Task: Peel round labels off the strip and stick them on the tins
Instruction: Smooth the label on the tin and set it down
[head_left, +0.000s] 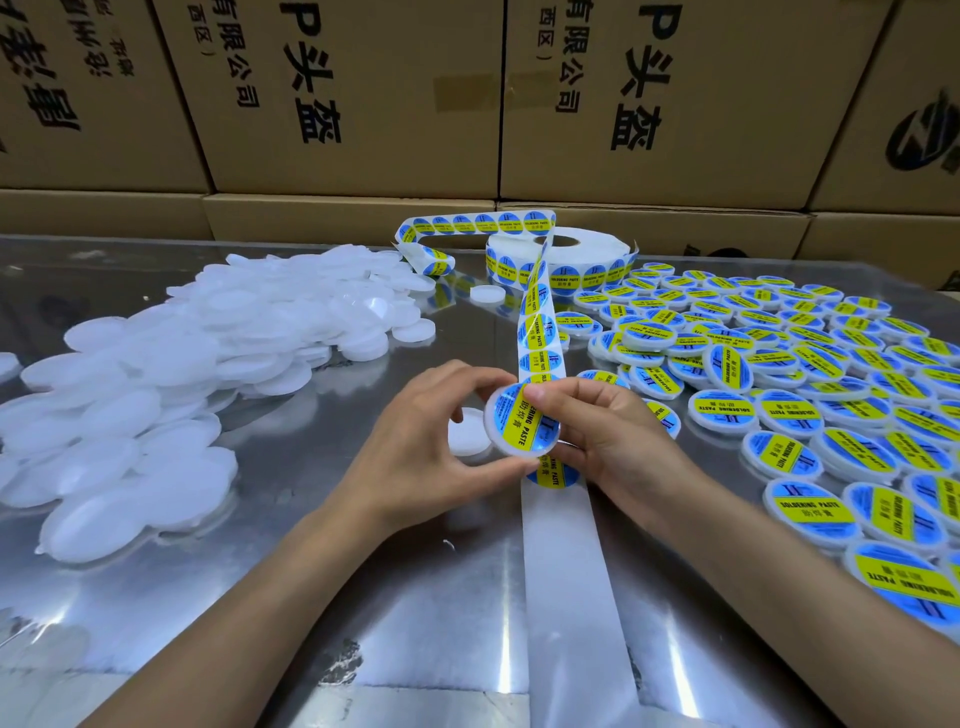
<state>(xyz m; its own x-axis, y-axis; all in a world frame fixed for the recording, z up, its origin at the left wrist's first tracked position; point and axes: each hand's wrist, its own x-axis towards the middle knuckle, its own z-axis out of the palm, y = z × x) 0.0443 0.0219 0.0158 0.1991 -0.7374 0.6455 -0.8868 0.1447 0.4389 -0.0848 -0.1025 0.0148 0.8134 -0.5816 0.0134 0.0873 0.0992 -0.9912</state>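
We hold one white tin (521, 427) tilted above the steel tabletop (291, 519), just in front of the label strip (540, 332) that runs back to the roll (563, 257). Our left hand (415, 447) curls round the tin's left rim, thumb below and fingers above. Our right hand (608, 426) pinches its right edge, the thumb pressing a blue-and-yellow round label (524, 423) onto its face; the right fingers behind the tin are hidden. The next label on the strip peeks out below the tin, partly covered. Bare backing paper (566, 582) trails toward us and is cut off at the frame's bottom. Left of the strip lies a heap of unlabelled tins (171, 374); right of it, labelled tins (810, 374) spread out past the frame edge.
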